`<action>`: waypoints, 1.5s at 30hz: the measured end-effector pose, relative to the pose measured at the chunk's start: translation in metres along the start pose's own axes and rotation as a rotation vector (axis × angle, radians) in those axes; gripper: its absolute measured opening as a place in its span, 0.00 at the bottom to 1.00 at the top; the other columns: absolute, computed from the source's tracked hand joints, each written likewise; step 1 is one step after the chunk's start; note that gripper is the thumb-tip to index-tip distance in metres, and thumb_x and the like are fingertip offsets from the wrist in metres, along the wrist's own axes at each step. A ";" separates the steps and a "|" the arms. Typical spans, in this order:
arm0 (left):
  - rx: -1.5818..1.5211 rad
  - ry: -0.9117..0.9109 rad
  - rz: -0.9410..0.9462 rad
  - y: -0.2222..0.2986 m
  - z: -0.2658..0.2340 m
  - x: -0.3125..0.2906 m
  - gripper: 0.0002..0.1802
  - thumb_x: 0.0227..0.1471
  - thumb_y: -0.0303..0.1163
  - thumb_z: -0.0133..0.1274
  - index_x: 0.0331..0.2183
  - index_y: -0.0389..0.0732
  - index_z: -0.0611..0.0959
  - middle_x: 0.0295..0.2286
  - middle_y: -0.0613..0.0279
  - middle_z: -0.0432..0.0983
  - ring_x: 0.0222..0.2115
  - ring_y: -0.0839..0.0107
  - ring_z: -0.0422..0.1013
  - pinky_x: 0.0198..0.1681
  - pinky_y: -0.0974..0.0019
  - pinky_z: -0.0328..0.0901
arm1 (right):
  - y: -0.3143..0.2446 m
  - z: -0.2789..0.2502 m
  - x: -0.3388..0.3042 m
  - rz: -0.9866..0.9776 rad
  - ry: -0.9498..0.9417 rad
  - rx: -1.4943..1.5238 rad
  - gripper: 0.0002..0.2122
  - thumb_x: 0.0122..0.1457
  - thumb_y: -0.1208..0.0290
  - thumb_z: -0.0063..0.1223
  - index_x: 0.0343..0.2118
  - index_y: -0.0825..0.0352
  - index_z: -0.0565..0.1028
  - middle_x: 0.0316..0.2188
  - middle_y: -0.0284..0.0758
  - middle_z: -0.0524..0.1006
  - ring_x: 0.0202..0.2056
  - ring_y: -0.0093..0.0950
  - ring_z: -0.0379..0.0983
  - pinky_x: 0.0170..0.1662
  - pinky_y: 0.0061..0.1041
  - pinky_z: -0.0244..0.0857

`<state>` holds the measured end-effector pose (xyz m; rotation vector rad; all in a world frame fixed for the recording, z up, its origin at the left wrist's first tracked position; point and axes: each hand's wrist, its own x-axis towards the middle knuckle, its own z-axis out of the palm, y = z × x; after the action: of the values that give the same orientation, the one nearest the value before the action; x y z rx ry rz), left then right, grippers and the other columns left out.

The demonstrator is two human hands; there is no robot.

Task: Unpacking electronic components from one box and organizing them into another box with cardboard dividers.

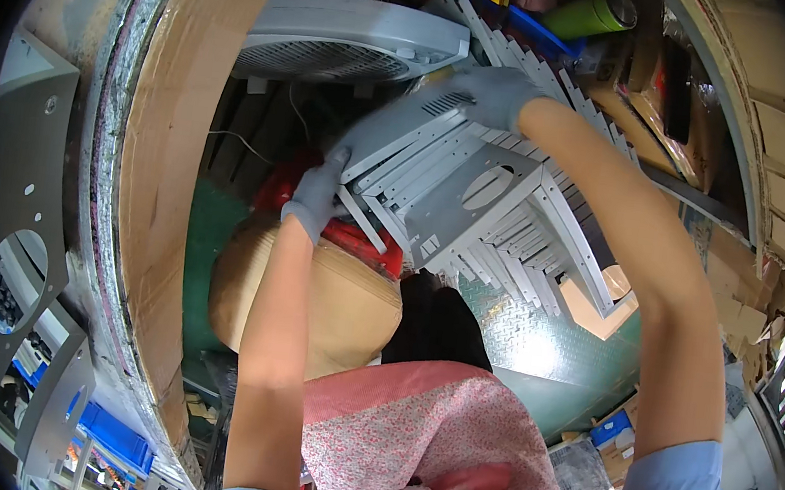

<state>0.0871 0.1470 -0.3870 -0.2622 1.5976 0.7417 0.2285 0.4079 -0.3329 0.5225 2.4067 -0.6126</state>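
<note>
My left hand [317, 195], in a grey glove, grips the near left corner of a grey sheet-metal panel [390, 135] with vent slots. On the panel's far right end, my right hand [496, 95], gloved the same way, has its fingers bent over the edge; some fingertips are hidden. The panel is tilted and slightly blurred. Right beneath and beside it stand several nested metal panels [419, 176]. One grey plate [489, 190] among them has a round hole. More bent metal frames [571, 230] are stacked to the right.
A grey fan [357, 36] stands behind the panel. Brown cardboard [180, 127] lines the left table edge, and a cardboard-covered bundle [338, 306] sits under my left forearm. At the far right are a green bottle [589, 15] and a blue bin [522, 18]. Shiny green flooring [535, 346] shows below.
</note>
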 end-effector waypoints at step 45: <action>0.570 0.907 1.376 0.319 0.164 -0.321 0.29 0.47 0.36 0.52 0.52 0.46 0.67 0.47 0.49 0.67 0.47 0.53 0.65 0.51 0.58 0.60 | 0.103 -0.019 -0.609 0.643 1.002 1.512 0.09 0.55 0.77 0.46 0.38 0.70 0.73 0.32 0.35 0.75 0.26 0.24 0.72 0.32 0.22 0.69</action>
<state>0.0964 0.4090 0.0164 1.2122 2.7377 1.1876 0.7249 0.3688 0.0328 2.5146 1.7091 -2.1263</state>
